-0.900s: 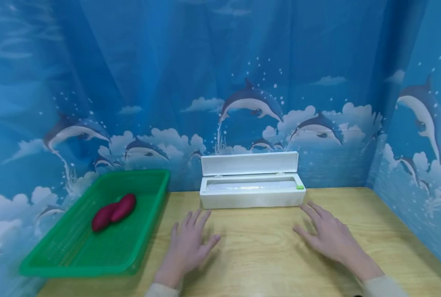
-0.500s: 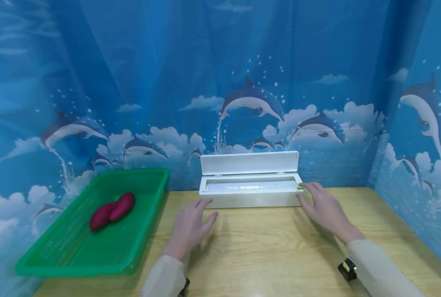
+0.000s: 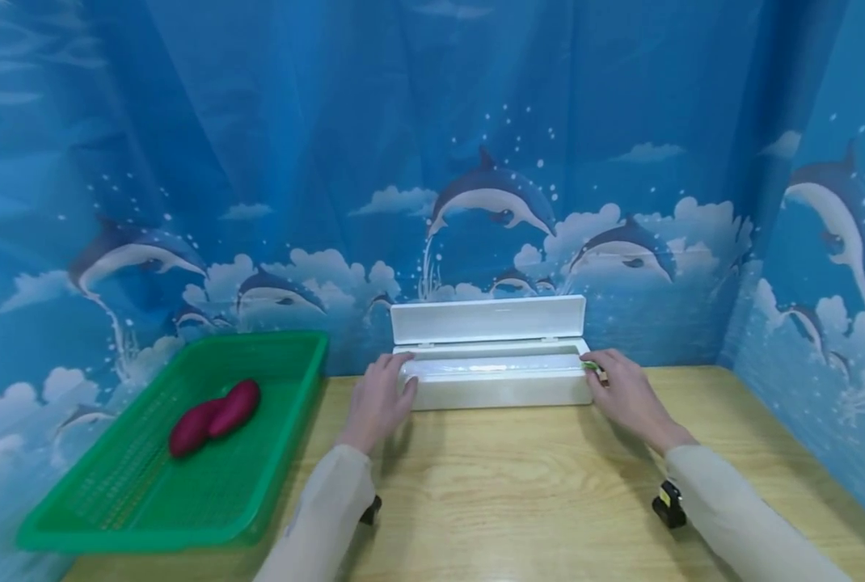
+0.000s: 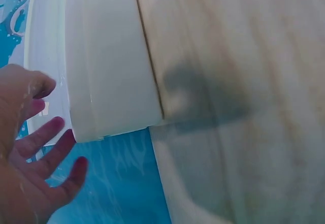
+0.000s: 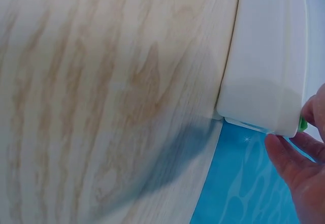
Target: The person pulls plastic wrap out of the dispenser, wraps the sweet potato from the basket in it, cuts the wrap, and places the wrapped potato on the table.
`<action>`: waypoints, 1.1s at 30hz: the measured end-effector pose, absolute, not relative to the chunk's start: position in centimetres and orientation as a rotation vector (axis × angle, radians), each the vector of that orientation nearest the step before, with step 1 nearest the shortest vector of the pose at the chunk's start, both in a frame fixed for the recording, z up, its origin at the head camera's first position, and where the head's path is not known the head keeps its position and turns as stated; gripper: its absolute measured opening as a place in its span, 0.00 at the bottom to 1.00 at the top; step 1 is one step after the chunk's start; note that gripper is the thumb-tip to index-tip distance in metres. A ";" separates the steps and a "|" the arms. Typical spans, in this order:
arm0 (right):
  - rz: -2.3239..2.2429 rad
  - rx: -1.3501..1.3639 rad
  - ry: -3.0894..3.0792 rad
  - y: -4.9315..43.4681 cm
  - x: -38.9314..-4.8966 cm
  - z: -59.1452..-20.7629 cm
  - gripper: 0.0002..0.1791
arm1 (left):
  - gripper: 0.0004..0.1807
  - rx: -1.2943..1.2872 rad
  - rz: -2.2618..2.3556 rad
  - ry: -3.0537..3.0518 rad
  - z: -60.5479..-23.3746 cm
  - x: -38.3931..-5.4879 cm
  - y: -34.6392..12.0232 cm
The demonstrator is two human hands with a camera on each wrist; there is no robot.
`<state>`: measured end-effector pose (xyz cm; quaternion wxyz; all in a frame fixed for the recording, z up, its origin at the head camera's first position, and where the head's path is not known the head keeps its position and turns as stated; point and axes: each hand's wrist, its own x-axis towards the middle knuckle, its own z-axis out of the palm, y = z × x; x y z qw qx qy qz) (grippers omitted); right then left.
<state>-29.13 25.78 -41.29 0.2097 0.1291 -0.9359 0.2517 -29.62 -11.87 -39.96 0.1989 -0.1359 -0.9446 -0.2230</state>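
Observation:
A long white cling film dispenser box (image 3: pixel 501 394) stands at the back of the table with its lid (image 3: pixel 489 319) raised. Inside lies a clear shiny film roll (image 3: pixel 491 368). At the box's left end is my left hand (image 3: pixel 377 400), fingers spread and slightly bent, the thumb by the front rim. My right hand (image 3: pixel 627 402) is at the other end, thumb and finger around the green slider (image 5: pixel 303 124) on the front edge. In the right wrist view, other fingertips of that hand touch the box's end; part of the hand is cut off there.
Left of the hands stands a green plastic basket (image 3: pixel 272 477) holding two purple-red sweet potatoes (image 3: pixel 234 408). A blue curtain (image 3: pixel 331 162) printed with dolphins hangs behind and at the sides. The light wood table (image 3: pixel 505 493) stretches in front of the box.
Both hands have moved forward from over the table to the ends of the box. The right fingers have closed around the green slider. The basket and box stay put.

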 end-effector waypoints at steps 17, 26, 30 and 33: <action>0.774 0.366 -2.654 26.3 -29.7 -40.9 0.17 | 0.19 -0.229 -0.759 -2.861 -38.4 -33.2 -11.5; 0.702 0.475 -2.737 26.4 -29.7 -39.9 0.21 | 0.09 -0.209 -0.785 -2.867 -38.7 -34.3 -11.5; 0.656 0.512 -2.770 26.5 -29.9 -39.6 0.21 | 0.10 -0.198 -0.925 -2.832 -39.0 -34.5 -11.6; 0.634 0.545 -2.771 26.5 -30.3 -39.3 0.21 | 0.10 -0.166 -1.072 -2.792 -39.1 -34.5 -11.8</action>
